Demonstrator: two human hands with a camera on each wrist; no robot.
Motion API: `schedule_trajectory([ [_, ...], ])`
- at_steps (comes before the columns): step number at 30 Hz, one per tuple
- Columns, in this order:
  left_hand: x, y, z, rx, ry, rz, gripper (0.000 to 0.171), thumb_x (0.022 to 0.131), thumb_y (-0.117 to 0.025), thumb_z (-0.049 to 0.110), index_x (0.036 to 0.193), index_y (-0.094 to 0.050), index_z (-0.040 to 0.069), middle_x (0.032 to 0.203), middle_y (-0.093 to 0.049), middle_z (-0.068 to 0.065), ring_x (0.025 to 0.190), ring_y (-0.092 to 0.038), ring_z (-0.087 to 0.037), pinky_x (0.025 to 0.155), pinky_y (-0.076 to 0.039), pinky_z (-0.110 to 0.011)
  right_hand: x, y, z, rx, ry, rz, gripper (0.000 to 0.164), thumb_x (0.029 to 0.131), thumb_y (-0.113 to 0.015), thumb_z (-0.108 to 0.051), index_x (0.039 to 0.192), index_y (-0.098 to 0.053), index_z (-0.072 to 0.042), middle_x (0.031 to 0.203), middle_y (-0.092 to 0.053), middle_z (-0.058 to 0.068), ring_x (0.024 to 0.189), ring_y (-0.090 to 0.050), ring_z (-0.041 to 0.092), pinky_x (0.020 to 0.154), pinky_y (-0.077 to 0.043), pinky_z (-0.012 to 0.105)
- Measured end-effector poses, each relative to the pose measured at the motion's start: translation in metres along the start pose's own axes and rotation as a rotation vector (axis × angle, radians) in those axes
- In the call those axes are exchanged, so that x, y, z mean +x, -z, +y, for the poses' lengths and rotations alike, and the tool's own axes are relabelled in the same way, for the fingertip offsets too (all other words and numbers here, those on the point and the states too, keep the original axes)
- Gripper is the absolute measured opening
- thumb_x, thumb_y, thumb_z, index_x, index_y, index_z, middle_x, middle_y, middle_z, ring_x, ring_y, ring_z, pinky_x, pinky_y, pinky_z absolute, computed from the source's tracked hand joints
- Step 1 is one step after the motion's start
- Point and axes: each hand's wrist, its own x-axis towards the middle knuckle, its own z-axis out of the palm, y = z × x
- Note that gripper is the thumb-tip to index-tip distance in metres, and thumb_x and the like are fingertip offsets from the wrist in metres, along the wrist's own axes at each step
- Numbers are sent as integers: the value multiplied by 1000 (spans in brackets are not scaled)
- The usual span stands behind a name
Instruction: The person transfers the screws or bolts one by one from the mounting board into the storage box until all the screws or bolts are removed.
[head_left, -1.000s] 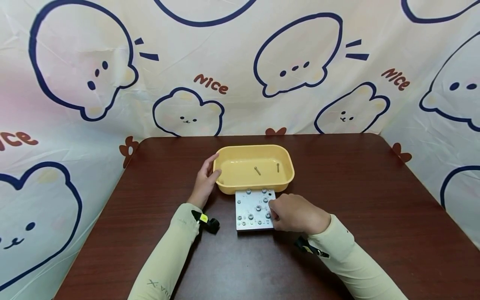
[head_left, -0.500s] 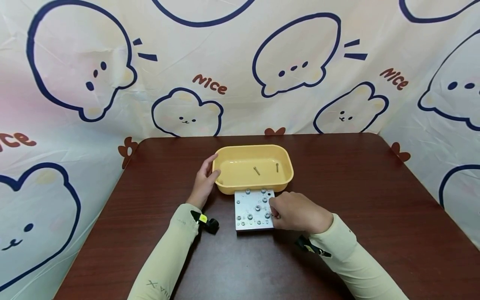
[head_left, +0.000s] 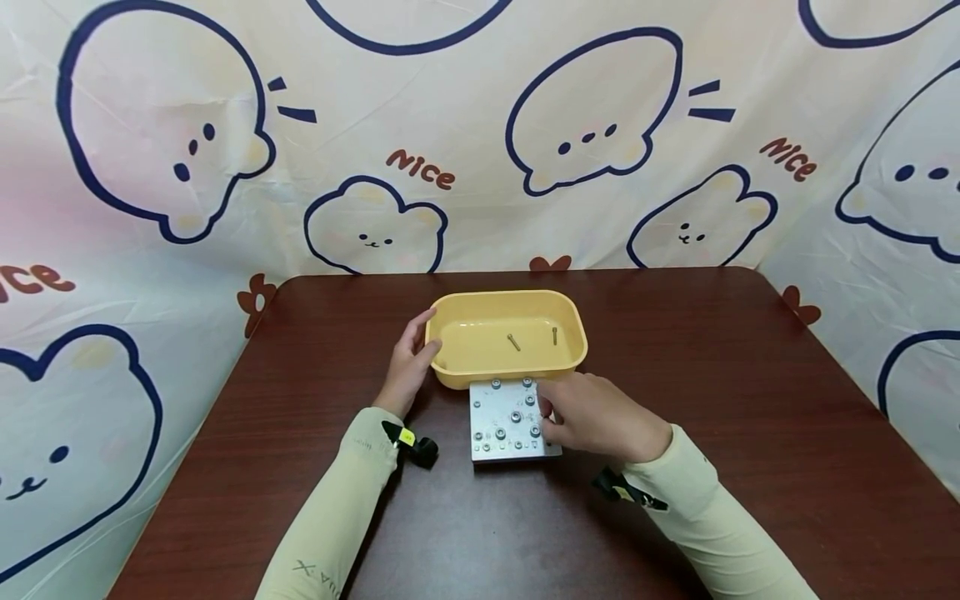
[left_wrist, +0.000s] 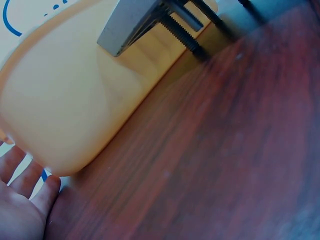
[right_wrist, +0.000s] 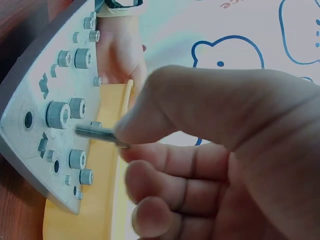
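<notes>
One metal rod (right_wrist: 94, 133) (slim, silvery) looks straight.

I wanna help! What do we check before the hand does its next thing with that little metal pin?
1. Is the metal pin held? Ok: the right hand pinches it.
2. Is there an open hole in the metal plate? Ok: several show in the right wrist view.
3. Is the pin lined up with a hole? Cannot tell: its tip shows against the plate, but which spot it aims at is unclear.
4. Is the yellow tray held? Ok: the left hand is on its left end.
5. Is the tray emptied? Not ok: two small screws lie inside.
</notes>
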Motion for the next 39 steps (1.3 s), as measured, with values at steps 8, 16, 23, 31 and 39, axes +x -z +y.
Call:
schedule_trajectory([
  [8, 1, 1, -1, -6, -12, -7, 50, 89, -50, 8, 136, -39, 20, 142, -32, 6, 132, -25, -14, 105, -24, -36, 4, 3, 7, 87, 7, 85, 9, 76, -59, -20, 77, -51, -23, 60, -49, -10, 52, -44, 3, 45, -38, 19],
  [16, 1, 4, -1, -12, -76, -17, 51, 88, -51, 6, 137, -37, 12, 143, -33, -1, 132, -26, -19, 104, -25, -38, 14, 5, 21, 154, 51, 216, 7, 76, -58, -17, 75, -53, -22, 60, -49, -11, 51, -45, 2, 46, -40, 19],
  [23, 4, 6, -8, -44, -99, -26, 51, 88, -50, 4, 137, -38, 12, 143, -33, -1, 131, -27, -18, 104, -25, -39, 28, 7, 35, 231, 43, 263, 7, 77, -58, -16, 76, -52, -19, 62, -50, -8, 52, -45, 6, 46, -40, 22],
  [31, 12, 6, -24, -26, -93, -11, 49, 89, -50, 7, 135, -41, 23, 140, -35, 7, 129, -29, -9, 104, -26, -36, 46, 3, 55, 297, -28, 272, 4, 79, -56, -18, 79, -52, -18, 65, -51, -4, 55, -47, 10, 46, -41, 23],
  [39, 11, 5, -24, -31, -82, -5, 48, 89, -50, 8, 134, -41, 23, 140, -35, 9, 129, -29, -8, 104, -26, -35, 65, -4, 74, 332, -51, 319, 5, 77, -58, -16, 77, -53, -16, 63, -53, -3, 55, -49, 11, 50, -42, 25],
])
